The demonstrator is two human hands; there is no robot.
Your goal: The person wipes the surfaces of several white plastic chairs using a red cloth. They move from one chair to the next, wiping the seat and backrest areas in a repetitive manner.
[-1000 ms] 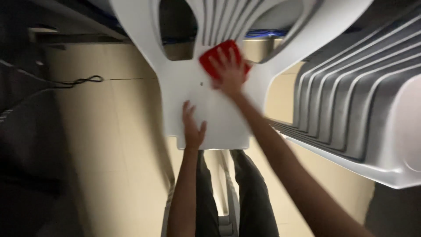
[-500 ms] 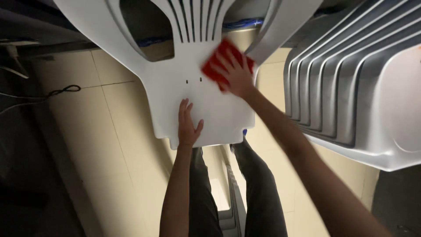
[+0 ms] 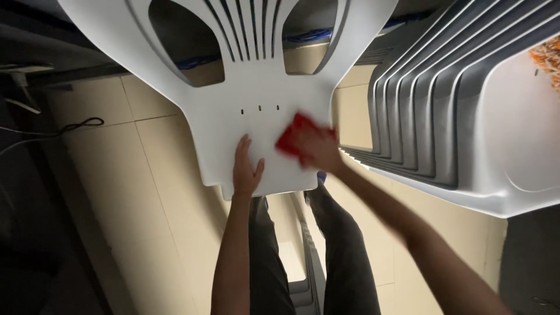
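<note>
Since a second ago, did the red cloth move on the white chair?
Yes. The red cloth under the right hand slid from beside the backrest slats down the white plastic chair seat, past its three small slots, toward the front edge.

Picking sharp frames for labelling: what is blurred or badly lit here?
Head view: right hand and red cloth are motion-smeared; left hand on the white chair is sharp; left edge and corners fall into dark shadow; no strong glare.
</note>
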